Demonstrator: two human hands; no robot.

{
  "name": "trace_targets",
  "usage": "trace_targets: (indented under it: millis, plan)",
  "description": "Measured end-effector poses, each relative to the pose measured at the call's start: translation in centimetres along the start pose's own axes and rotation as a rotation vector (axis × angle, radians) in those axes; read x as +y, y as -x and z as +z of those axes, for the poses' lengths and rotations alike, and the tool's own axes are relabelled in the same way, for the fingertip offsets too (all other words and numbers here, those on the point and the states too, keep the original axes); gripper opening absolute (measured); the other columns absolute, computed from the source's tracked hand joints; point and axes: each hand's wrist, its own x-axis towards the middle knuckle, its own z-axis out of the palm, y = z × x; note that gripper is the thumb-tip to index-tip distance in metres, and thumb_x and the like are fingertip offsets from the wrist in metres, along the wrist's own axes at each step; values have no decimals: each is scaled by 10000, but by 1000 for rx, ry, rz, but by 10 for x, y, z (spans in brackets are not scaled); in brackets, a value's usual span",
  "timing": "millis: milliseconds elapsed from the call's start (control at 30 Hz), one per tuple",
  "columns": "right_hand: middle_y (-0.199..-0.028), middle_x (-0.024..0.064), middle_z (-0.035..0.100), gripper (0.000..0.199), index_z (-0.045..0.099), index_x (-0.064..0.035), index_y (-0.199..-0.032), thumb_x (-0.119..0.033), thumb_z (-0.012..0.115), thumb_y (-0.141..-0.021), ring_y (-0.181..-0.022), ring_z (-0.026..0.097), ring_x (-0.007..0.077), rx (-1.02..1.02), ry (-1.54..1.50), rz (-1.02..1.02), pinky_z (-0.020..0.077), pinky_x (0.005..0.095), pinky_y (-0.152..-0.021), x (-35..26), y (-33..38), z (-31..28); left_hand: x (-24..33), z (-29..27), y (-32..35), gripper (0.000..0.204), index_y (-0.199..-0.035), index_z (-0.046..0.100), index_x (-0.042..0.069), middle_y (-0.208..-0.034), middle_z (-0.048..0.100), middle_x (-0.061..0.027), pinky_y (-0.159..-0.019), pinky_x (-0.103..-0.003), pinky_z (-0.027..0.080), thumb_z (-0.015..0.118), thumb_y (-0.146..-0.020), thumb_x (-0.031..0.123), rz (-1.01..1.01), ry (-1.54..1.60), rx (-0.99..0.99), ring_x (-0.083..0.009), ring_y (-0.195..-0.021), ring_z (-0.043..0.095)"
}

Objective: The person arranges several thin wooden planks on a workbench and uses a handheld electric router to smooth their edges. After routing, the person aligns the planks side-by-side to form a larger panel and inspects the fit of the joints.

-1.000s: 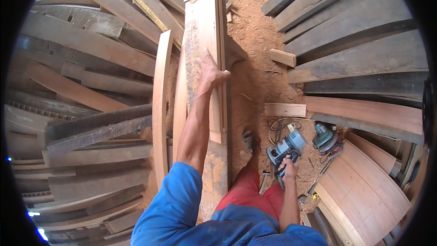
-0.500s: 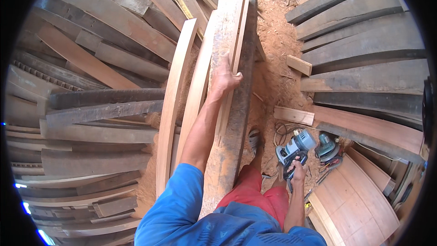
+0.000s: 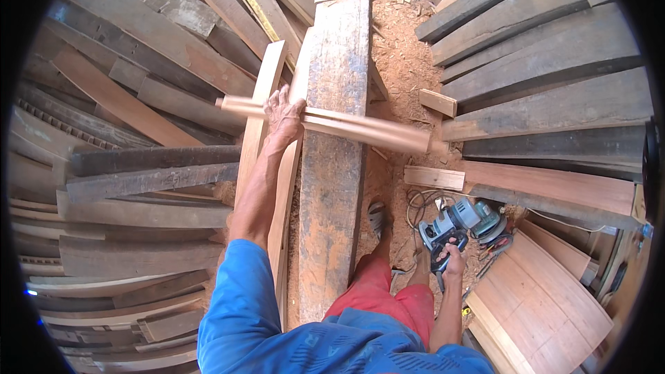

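- Pale wood strip (image 3: 332, 123) gripped by the left hand (image 3: 284, 112), lying crosswise over the long grey plank (image 3: 336, 152).
- Right of the plank's near end, the right hand (image 3: 454, 257) grips a blue-grey power tool (image 3: 454, 225) above the sawdust floor (image 3: 402, 62).

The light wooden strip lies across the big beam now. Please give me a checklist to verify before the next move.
1. Left hand grips the light strip: ok.
2. Strip rests on the big beam: ok, crosswise.
3. Right hand holds the power tool by its handle: ok.
4. Tool switched off: cannot tell.
5. Cable clear of the feet: not ok, it coils close to the sandal.
6. Strip clamped: not ok, hand only.
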Motion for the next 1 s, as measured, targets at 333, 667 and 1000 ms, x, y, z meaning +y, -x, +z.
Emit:
trace_targets:
  millis: [333,667,1000]
  plan:
    - [-648,-5,500,180,568,-122,-1023,-69,595,-853,-515,499,102,45,6,6,456,275,-456,6,0,-20,74,110,74,1032,-1610,12,180,-1581,17,-394,-1191,-622,120,597,-865,589,-488,1017,248,-498,-1498,25]
    - [-709,30,560,234,556,-102,-1036,-20,588,-818,-508,521,112,-40,48,9,464,278,-449,1,1,17,121,94,116,1079,-1591,206,253,-1499,58,-489,-1069,-699,241,776,-680,350,-198,320,159,-647,-1299,270]
    - [-757,31,570,331,544,-18,-1128,-64,653,-820,-550,529,97,-243,148,-212,463,247,-502,-61,33,98,144,72,5,972,-1567,294,323,-1523,94,-467,-1120,-640,229,730,-704,423,-93,238,132,-610,-1355,276]
